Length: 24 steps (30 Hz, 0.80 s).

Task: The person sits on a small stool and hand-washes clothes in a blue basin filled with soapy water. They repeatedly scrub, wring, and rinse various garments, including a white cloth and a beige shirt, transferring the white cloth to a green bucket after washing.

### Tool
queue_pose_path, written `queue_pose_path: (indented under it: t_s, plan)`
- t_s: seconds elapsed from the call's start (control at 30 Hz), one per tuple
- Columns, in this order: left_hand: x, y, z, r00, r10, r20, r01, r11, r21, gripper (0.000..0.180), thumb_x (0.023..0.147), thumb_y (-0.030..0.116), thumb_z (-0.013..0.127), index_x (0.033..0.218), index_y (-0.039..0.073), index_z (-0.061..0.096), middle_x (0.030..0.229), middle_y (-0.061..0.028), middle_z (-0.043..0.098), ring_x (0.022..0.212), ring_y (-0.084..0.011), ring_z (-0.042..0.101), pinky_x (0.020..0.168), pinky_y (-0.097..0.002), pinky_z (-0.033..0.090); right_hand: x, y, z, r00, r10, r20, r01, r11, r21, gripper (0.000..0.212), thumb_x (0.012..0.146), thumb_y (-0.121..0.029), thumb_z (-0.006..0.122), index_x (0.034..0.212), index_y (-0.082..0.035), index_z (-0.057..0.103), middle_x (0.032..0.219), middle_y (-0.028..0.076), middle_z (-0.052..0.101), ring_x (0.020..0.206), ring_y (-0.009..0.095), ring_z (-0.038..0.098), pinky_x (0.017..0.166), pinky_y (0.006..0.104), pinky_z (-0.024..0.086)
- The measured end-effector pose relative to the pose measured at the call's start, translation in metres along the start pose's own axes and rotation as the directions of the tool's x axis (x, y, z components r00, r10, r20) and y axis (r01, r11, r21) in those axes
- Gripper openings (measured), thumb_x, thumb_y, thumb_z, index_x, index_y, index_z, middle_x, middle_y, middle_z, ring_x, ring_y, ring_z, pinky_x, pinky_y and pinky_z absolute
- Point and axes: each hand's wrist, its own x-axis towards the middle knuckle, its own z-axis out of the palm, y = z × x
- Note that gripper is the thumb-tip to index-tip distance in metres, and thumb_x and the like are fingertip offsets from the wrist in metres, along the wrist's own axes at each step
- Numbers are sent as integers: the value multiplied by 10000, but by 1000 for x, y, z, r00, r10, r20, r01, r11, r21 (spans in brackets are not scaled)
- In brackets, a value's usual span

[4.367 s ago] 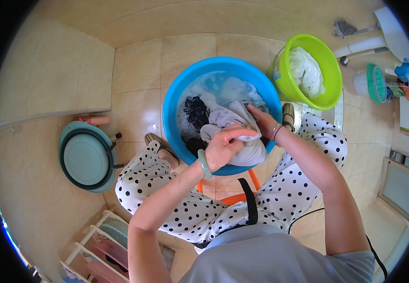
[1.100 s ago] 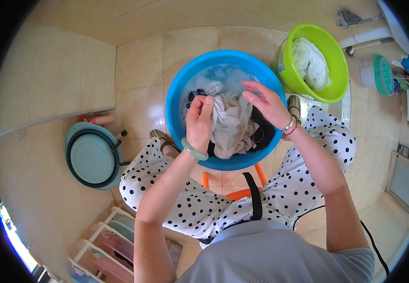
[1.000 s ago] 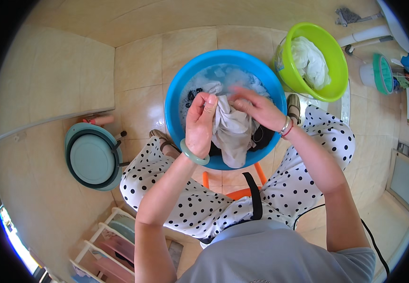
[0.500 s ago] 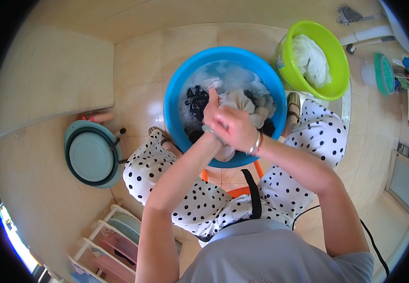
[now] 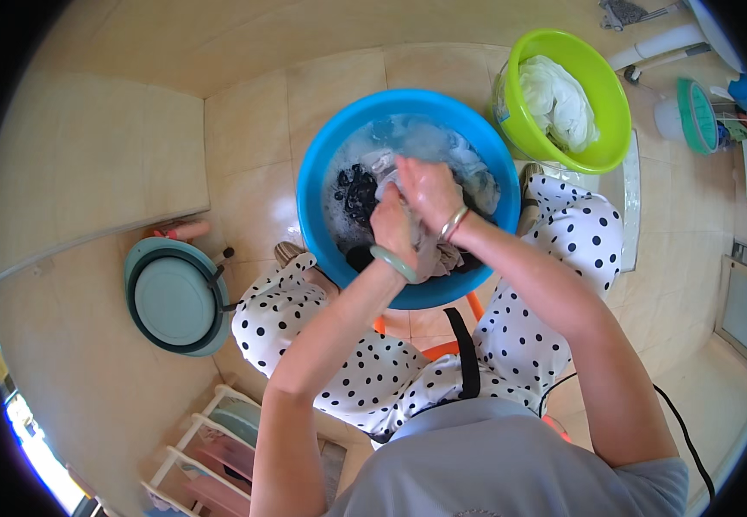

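A round blue basin (image 5: 320, 246) stands between my knees, holding sudsy water and soaking clothes. My left hand (image 5: 393, 226), with a pale green bangle on its wrist, is closed on a pale beige wet garment (image 5: 435, 257). Just right of it and a little farther off, my right hand (image 5: 431, 194) bends its fingers round the same cloth; its fingertips are partly hidden. Black cloth (image 5: 358, 195) lies in the suds to the left of both hands. Whitish cloth (image 5: 479, 185) floats at the basin's right side.
A lime-green bucket (image 5: 612, 129) with white cloth (image 5: 559, 103) in it stands at the far right. Blue-grey collapsible basins (image 5: 175, 302) lean by the left wall. A white rack (image 5: 210, 431) stands at the lower left. A black cord (image 5: 684, 431) runs at my right.
My hands were overlapped at the wrists over the basin; now they sit side by side on the pale garment. The left has come nearer me, the right has moved farther away.
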Motion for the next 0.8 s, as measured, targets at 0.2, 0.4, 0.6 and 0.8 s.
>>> queue_pose_path:
  t_s: [0.2, 0.4, 0.6, 0.8]
  plan:
    - [34, 9, -38, 974, 79, 211, -155, 914, 375, 311, 959, 335, 414, 1042, 78, 567, 971, -44, 620, 899, -185, 581, 781, -325, 470, -22, -50, 4, 990, -118, -74, 132, 962, 240, 200, 915, -194, 506, 801, -30, 513, 659, 206, 552, 622, 374, 572, 539, 437, 442]
    - [7, -5, -6, 999, -9, 43, 10, 1000, -15, 333, 937, 342, 426, 923, 50, 585, 873, -94, 619, 830, -191, 586, 694, -337, 468, 3, 10, 1, 995, 100, 0, -100, 995, 26, 252, 929, -200, 486, 758, -16, 513, 699, 222, 563, 642, 398, 563, 545, 445, 449]
    - [54, -2, -55, 940, 240, 241, -303, 913, 272, 301, 924, 316, 443, 937, 47, 577, 853, -84, 609, 755, -186, 592, 647, -353, 475, -29, -63, -1, 983, -175, -54, 183, 945, 271, 154, 929, -180, 467, 870, -57, 539, 685, 198, 562, 629, 384, 573, 541, 440, 445]
    - [-41, 26, 20, 1000, 13, 25, -14, 999, 51, 252, 922, 328, 515, 986, 93, 580, 924, -32, 614, 819, -173, 579, 746, -317, 465, -2, 22, -4, 996, 89, -15, -89, 995, -53, 344, 944, -318, 416, 789, -47, 561, 696, 232, 580, 671, 426, 565, 616, 467, 470]
